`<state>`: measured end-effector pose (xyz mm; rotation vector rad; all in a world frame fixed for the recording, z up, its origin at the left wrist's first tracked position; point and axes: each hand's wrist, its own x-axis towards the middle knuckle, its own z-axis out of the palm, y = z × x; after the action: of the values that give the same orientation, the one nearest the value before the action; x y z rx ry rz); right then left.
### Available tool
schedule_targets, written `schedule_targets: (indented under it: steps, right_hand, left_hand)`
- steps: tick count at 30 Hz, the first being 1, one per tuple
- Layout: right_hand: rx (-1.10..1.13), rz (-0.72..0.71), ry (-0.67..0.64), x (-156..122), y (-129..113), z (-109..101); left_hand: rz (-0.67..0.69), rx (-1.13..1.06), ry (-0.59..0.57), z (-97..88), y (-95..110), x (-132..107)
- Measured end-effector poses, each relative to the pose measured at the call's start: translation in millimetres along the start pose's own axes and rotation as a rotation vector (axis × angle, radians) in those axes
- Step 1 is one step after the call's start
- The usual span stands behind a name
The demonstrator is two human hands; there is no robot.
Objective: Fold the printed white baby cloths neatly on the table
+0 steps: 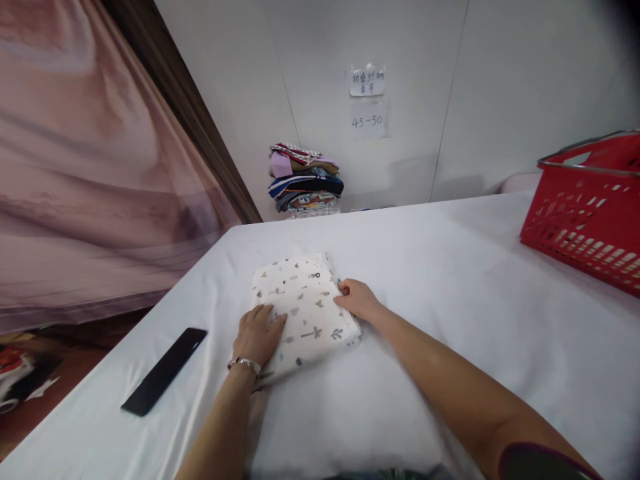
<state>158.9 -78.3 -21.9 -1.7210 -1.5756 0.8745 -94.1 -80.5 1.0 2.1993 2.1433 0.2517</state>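
A folded white cloth with small printed figures (305,303) lies on the white-covered table (450,280) in front of me. My left hand (257,335) rests flat on its near left corner, fingers stretched out, a bracelet on the wrist. My right hand (356,299) sits at the cloth's right edge with its fingers curled onto that edge.
A black phone (165,370) lies near the table's left edge. A stack of folded clothes (305,180) stands at the back against the wall. A red plastic basket (590,213) sits at the right. A pink curtain (90,167) hangs on the left.
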Motion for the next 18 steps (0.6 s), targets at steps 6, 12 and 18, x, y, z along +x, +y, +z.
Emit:
schedule_targets:
  steps: [6, 12, 18]
  right_hand:
    - [0.017, 0.073, -0.066, -0.8, -3.4, -1.4]
    - [0.051, 0.007, 0.018, 3.0, -0.5, -1.4]
    - [-0.039, 0.081, 0.008, 0.2, -2.1, -3.5]
  left_hand:
    - [-0.001, -0.009, 0.0, 1.0, -1.4, 1.0]
    - [-0.009, -0.02, -0.012, -0.7, 0.4, 0.2]
    - [-0.017, -0.033, -0.02, -1.2, 0.9, -0.6]
